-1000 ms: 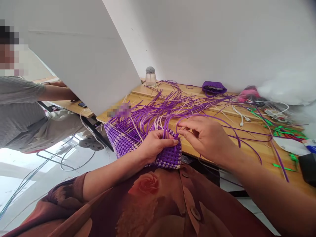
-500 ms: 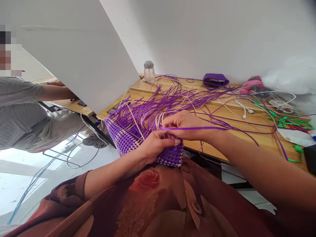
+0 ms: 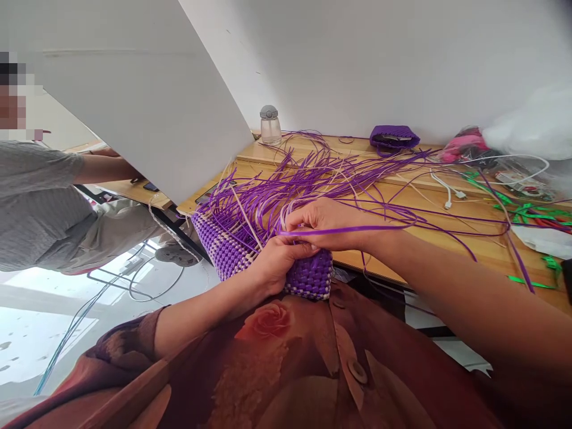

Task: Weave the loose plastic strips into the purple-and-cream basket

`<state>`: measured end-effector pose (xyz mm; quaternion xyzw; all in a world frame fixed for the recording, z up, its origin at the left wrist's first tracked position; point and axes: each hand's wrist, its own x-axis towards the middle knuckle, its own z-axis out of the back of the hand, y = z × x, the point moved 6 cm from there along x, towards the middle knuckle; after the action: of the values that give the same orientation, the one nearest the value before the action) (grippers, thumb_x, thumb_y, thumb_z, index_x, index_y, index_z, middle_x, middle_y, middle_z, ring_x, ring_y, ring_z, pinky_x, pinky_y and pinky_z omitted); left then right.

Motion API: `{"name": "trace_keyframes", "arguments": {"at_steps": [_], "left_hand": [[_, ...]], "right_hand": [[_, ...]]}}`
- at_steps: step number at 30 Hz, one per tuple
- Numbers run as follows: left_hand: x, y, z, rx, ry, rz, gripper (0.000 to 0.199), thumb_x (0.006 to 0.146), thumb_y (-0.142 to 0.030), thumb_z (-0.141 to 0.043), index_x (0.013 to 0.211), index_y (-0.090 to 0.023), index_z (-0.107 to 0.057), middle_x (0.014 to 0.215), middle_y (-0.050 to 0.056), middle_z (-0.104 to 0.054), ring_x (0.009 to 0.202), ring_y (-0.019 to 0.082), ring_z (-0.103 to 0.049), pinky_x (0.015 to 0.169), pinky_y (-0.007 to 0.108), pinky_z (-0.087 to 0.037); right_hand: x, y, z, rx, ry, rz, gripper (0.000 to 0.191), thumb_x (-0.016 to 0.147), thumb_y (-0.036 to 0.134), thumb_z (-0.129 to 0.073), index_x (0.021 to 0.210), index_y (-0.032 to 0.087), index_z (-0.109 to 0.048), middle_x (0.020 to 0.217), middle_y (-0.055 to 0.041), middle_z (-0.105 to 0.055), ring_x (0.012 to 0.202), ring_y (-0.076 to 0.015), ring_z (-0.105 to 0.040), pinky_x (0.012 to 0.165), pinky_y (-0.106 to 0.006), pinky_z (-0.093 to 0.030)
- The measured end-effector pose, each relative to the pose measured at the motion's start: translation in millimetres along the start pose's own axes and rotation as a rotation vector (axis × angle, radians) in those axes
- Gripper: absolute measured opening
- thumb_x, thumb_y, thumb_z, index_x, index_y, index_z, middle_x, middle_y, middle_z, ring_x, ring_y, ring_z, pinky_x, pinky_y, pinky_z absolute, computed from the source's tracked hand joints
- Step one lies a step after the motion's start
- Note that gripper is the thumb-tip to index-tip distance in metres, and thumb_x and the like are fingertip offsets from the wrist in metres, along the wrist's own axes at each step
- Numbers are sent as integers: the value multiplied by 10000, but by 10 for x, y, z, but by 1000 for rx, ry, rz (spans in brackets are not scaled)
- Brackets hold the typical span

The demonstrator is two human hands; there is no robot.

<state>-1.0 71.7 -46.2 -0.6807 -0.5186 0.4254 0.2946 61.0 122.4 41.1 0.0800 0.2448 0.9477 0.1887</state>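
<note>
A woven purple and cream basket (image 3: 308, 280) rests at the table's front edge, against my shirt. Long purple and cream strips fan out from its top edge across the table. My left hand (image 3: 279, 259) is closed at the basket's near edge, thumb pressed toward the fingers, pinching the woven edge. Just above it, my right hand (image 3: 319, 223) has its fingers bent in a pinch on a purple strip (image 3: 348, 230), whose length runs back over my wrist. Both hands' fingertips meet, so the exact crossing of the strip is hidden.
A clear bottle with a grey lid (image 3: 270, 126) stands at the back. A small purple woven pouch (image 3: 393, 137), white cables (image 3: 442, 189) and green strips (image 3: 531, 213) lie to the right. Beyond a white partition (image 3: 147, 95), another person (image 3: 40, 185) sits at left.
My right hand has shifted slightly left and its fingers have curled closer to my left hand. The purple strip stays in its pinch. The camera view has moved a little.
</note>
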Motion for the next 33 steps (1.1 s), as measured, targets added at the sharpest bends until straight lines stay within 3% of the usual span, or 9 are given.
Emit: {"name": "trace_keyframes", "arguments": {"at_steps": [5, 8, 11, 14, 18, 21, 24, 30, 33], "left_hand": [[-22, -27, 23, -3, -39, 21, 243, 562, -177, -874, 725, -135, -699, 690, 12, -698, 625, 118, -624, 695, 266, -494], [-24, -44, 51, 17, -79, -10, 241, 551, -155, -859, 679, -137, -656, 645, 0, -666, 592, 101, -592, 633, 235, -453], [-19, -39, 45, 57, -78, -23, 257, 578, -186, -846, 629, -139, -600, 585, -12, -615, 542, 85, -542, 564, 219, -389], [-18, -26, 5, 65, -45, -19, 258, 607, -216, -838, 671, -145, -598, 608, -7, -619, 566, 101, -563, 591, 236, -406], [-22, -41, -6, 80, -75, -40, 266, 605, -209, -838, 695, -147, -596, 628, -6, -625, 590, 108, -573, 621, 248, -425], [-21, -48, -2, 106, -84, -55, 273, 614, -226, -837, 689, -152, -585, 625, -8, -623, 582, 104, -558, 609, 247, -407], [-24, -42, 8, 112, -85, -68, 283, 624, -247, -837, 670, -154, -574, 617, -16, -604, 579, 96, -540, 610, 244, -391], [-38, -2, -3, 72, -72, -47, 333, 623, -313, -860, 658, -155, -568, 602, -29, -570, 551, 86, -502, 582, 245, -359], [-36, 0, -5, 63, -83, -52, 346, 617, -324, -867, 660, -152, -570, 610, -28, -573, 561, 85, -503, 594, 245, -364]], "right_hand": [[-259, -46, 219, -27, -245, -165, 223, 916, 381, -578, 855, 191, -677, 699, 26, -622, 612, -105, -489, 602, -258, -298], [-606, 99, 268, -248, -465, -98, 228, 912, 342, -605, 759, 182, -660, 750, -12, -644, 768, -157, -553, 730, -294, -358], [-888, 230, 41, -398, -531, -25, 271, 898, 378, -652, 704, 189, -648, 801, -33, -663, 903, -216, -557, 857, -369, -354], [-1023, 222, -209, -409, -599, -90, 291, 828, 453, -738, 724, 190, -666, 789, -33, -670, 840, -220, -558, 811, -381, -366], [-1062, 225, -330, -505, -761, -112, 243, 859, 395, -709, 729, 192, -688, 765, -45, -677, 825, -235, -579, 774, -386, -383], [-1061, 214, -343, -425, -815, -94, 157, 879, 297, -680, 776, 182, -706, 769, -54, -685, 776, -204, -611, 733, -345, -434], [-1071, 186, -358, -206, -821, -94, 88, 887, 231, -658, 829, 181, -702, 813, -61, -696, 771, -178, -634, 712, -302, -474], [-1059, 167, -474, 174, -616, -95, 115, 884, 226, -641, 769, 221, -641, 770, -31, -668, 751, -188, -614, 714, -342, -472], [-1132, 182, -455, 242, -710, -47, 31, 867, 209, -667, 853, 231, -651, 877, -37, -695, 846, -204, -626, 815, -371, -474]]}}
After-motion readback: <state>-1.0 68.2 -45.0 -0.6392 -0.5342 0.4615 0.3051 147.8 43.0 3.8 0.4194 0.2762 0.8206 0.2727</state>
